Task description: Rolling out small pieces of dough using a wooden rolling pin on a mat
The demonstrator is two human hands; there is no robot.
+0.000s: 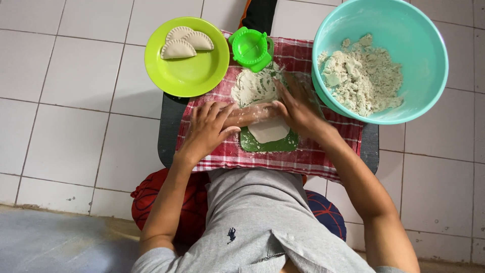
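Looming at two o'clock, the turquoise bowl (428,65); lime plate (188,76) at eleven. Dead centre, left hand (208,130) and right hand (298,108) lie flat on the rolling pin (248,115) over the dough disc (269,130) — even pressure looks wise.

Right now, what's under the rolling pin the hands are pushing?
Under the rolling pin lies a flat sheet of pale dough on a green board, over a red checked cloth. The left hand and right hand cover the pin's ends and part of the dough.
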